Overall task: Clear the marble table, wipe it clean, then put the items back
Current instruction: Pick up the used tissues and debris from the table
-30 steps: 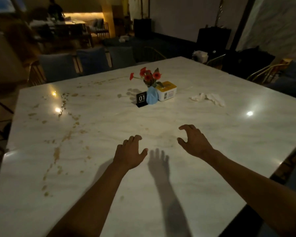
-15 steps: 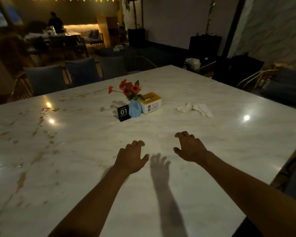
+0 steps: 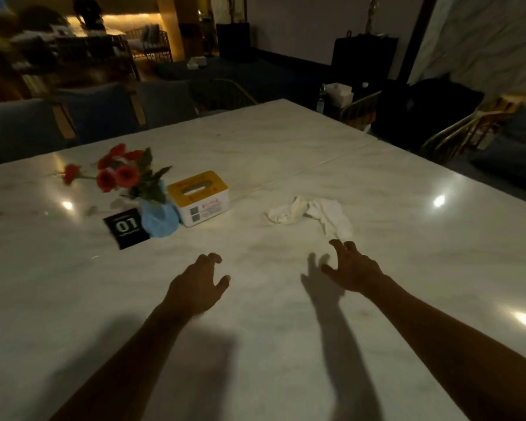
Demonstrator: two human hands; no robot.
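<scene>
Dim room w/ blue-cushioned chairs (image 3: 97,113) along far edge of white marble table (image 3: 255,344). Mid-table cluster, close together: black sign card (image 3: 126,227) reading "01", pale blue vase of red flowers (image 3: 158,218), white tissue box w/ yellow lid (image 3: 199,198); box print too blurred to read. Crumpled white cloth (image 3: 313,212) well right of box. Left hand (image 3: 196,288) loosely curled, empty, over bare marble. Right hand (image 3: 351,267) fingers spread, empty, just short of cloth.

Looking like a dim restaurant: numbered sign (image 3: 125,227) and tissue box (image 3: 199,198) sitting on marble table (image 3: 286,314), chairs (image 3: 97,113) crowding behind it.
</scene>
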